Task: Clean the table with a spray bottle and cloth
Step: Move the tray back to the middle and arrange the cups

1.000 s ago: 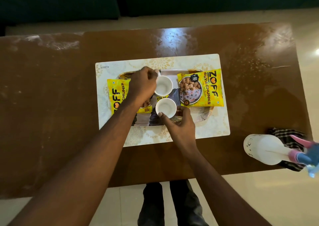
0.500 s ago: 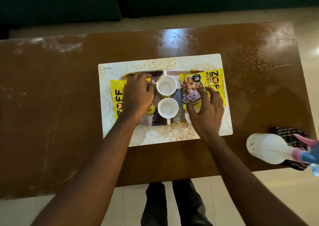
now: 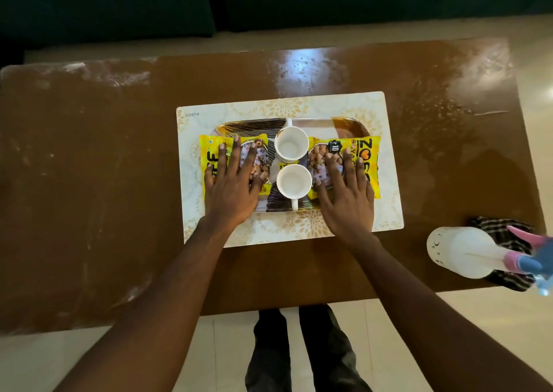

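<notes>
The brown table [image 3: 89, 200] has pale smears on its left part and droplets at the right. A white spray bottle [image 3: 460, 252] with a pink and blue head lies on a dark checked cloth [image 3: 505, 236] at the near right corner. My left hand [image 3: 236, 182] rests flat, fingers spread, on the left yellow snack packet [image 3: 209, 164]. In the same way my right hand [image 3: 344, 191] lies flat on the right yellow packet [image 3: 369, 158]. Neither hand grips anything.
A patterned placemat [image 3: 389, 182] at the table's centre carries a tray [image 3: 350, 124] with two white cups [image 3: 291, 146] [image 3: 294, 181] between the packets. A dark sofa stands beyond the far edge. My legs show below the near edge.
My hands left the cups and moved outward: the left onto the left packet, the right onto the right packet. Both have flattened with fingers spread. The packets now lie straighter.
</notes>
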